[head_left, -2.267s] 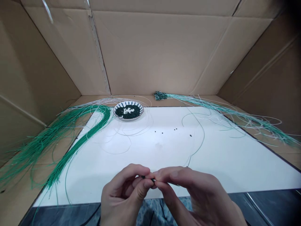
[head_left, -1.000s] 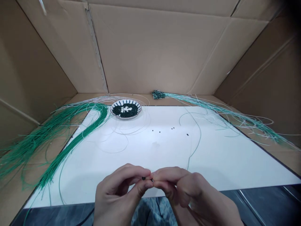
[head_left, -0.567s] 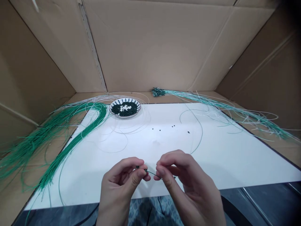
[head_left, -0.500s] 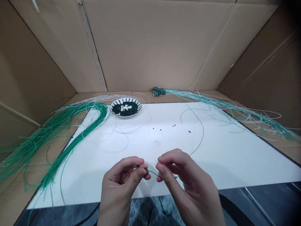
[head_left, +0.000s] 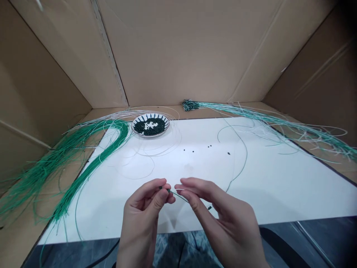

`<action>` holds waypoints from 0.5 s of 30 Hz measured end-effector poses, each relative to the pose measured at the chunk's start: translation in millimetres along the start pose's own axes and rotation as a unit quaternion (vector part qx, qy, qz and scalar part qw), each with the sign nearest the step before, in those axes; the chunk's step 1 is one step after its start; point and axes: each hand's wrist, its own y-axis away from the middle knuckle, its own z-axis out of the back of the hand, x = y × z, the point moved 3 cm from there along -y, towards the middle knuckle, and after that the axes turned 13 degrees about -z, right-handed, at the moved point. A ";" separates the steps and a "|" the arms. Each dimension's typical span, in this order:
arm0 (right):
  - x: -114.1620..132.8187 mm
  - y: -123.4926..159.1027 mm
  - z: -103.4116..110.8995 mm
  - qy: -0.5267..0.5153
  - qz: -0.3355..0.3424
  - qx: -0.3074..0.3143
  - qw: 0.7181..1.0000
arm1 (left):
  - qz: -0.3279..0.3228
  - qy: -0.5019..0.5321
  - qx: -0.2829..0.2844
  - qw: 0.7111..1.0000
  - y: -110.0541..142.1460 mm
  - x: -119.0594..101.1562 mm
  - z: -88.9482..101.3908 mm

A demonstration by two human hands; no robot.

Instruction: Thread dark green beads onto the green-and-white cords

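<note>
My left hand (head_left: 150, 203) pinches a small dark green bead (head_left: 168, 190) between thumb and fingertips, and another dark bit shows at its index finger. From the bead a thin green string (head_left: 178, 195) runs to the right and passes behind my right thumb. My right hand (head_left: 216, 208) is closed in a pinch on a thin white string (head_left: 180, 189), whose tip points toward the bead, a short gap away. Under the right palm hangs a small dark piece (head_left: 209, 207), apparently on the green string. The curled fingers hide the rest of both strings.
A striped plate (head_left: 135, 122) of dark green beads stands at the back of the white board (head_left: 279, 182). Green strings (head_left: 92, 163) lie in a bundle at left; a beaded bundle (head_left: 223, 108) stretches along the back right. Several loose beads (head_left: 210, 146) and cardboard walls (head_left: 181, 52) surround the work.
My right hand has moved left, bringing the white string's tip closer to the bead in my left hand. The left hand keeps its pinch. The view has shifted slightly.
</note>
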 end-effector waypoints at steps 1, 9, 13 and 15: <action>3.8 0.4 0.6 0.023 0.024 0.001 0.999 | 0.006 0.004 -0.005 1.000 1.7 -1.3 -2.1; 24.9 0.6 -3.8 0.070 0.085 -0.038 0.993 | 0.035 0.020 -0.054 0.998 12.9 -11.3 -15.7; 30.0 1.7 -5.1 0.112 0.089 -0.055 0.988 | 0.052 0.024 -0.065 0.996 14.0 -12.0 -14.8; 32.0 1.8 -3.9 0.130 0.093 -0.059 0.985 | 0.053 0.025 -0.066 0.996 14.4 -12.5 -15.0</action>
